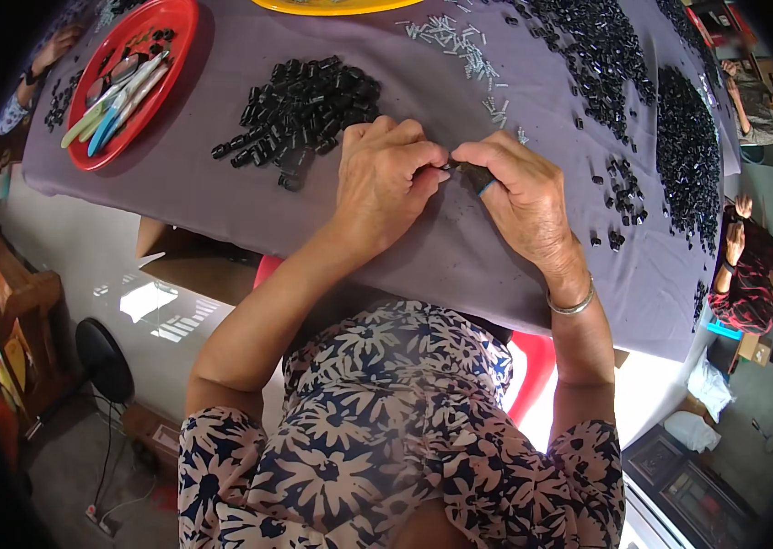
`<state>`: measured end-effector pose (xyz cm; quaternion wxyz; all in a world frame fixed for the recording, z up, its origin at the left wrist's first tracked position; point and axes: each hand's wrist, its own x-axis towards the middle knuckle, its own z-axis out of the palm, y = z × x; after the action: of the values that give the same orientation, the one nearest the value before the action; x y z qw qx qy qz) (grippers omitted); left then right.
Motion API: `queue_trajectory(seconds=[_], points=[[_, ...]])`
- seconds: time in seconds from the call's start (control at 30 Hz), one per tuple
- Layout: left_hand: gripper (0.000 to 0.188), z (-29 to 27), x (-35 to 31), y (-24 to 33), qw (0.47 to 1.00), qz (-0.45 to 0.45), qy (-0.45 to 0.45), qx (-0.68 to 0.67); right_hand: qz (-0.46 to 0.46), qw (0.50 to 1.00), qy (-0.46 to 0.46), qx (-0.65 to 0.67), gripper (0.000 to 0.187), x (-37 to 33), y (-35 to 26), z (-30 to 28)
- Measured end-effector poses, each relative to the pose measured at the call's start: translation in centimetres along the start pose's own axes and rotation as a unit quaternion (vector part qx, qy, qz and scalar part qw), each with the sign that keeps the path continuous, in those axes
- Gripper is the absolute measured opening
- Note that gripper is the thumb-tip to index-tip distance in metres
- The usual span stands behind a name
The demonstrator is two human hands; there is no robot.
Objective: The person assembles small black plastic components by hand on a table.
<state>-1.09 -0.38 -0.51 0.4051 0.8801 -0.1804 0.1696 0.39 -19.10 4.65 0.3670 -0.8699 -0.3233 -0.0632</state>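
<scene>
I see the left hand (379, 178) pinching a tiny dark piece (447, 167) at mid-frame, its long axis too hidden to tell; the right hand (524, 192), curled on a dark, blue-edged object (475, 176), faces it from the right; the heap of glossy black cylindrical pieces (309, 108) lies upper left of centre, nearer the left of the 2

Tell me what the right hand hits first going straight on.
Most likely the left hand, or the small piece at its fingertips; depth there is unclear.
</scene>
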Motion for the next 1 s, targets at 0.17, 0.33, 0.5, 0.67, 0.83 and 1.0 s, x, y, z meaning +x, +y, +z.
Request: queue_trajectory(seconds=[0.17,0.33,0.5,0.67,0.83,1.0], points=[[0.013,-0.1,0.1,0.1,1.000,-0.003,-0.006,-0.007,-0.008,1.000,-0.019,-0.007,0.037,0.4,0.1,-0.2],[0.012,-0.1,0.0,0.1,1.000,-0.007,-0.006,-0.012,-0.009,0.999,-0.044,-0.018,0.033,0.8,0.3,0.0],[0.012,-0.2,0.1,0.0,1.000,-0.007,-0.003,-0.019,-0.016,0.998,-0.050,-0.036,0.031,1.2,0.2,0.1],[0.012,0.0,0.3,0.0,1.000,0.014,-0.001,-0.021,0.007,0.997,-0.070,-0.038,0.028,2.0,-0.1,-0.5],[0.020,-0.4,0.4,-0.1,0.999,0.024,-0.011,-0.023,0.003,0.993,-0.095,-0.072,0.020,2.7,0.1,0.1],[0.024,-0.6,0.5,-0.3,0.999,0.037,-0.036,-0.014,0.154,0.974,-0.163,0.045,0.025,3.4,0.5,-0.6]])
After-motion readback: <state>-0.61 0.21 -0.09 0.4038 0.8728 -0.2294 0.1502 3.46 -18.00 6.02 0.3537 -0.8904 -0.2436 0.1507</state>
